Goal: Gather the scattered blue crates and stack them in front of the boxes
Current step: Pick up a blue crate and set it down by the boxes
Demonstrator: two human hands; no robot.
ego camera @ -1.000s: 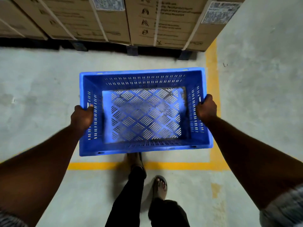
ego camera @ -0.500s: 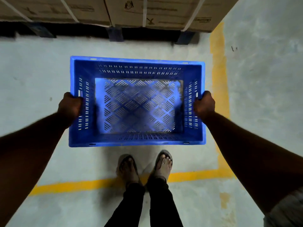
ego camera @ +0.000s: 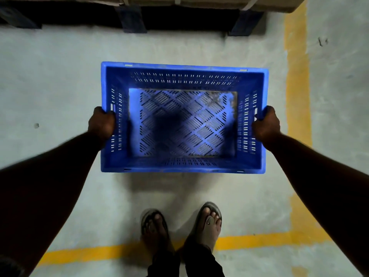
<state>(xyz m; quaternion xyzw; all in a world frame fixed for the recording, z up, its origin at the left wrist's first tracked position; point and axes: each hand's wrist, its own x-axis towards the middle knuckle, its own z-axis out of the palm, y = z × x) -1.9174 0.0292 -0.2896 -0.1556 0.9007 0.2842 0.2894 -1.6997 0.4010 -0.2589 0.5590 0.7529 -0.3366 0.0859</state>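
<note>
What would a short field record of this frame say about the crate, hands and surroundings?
item: blue crate, open side up, nothing inside
left hand: grips the crate's left end
right hand: grips the crate's right end
boxes: cardboard, at the top edge, beyond the crate
floor: grey concrete with yellow lines
feet: at the near yellow line

Crate (ego camera: 179,164): moulded blue plastic, smooth, with a slight sheen on the base. Walls and base are pierced with fine slots. Dull grime along the far edge of the base.

Floor (ego camera: 60,76): grey concrete, matt, mottled and uneven in tone, with small dark specks.

Line (ego camera: 297,96): yellow paint on the concrete, matt, with ragged edges and thin patches.

Boxes (ego camera: 275,5): brown cardboard, matt, bound with pale flat straps (ego camera: 250,4).

Sandals (ego camera: 211,207): dull finish; material cannot be told.

Trousers (ego camera: 201,262): dark matt cloth.
</note>
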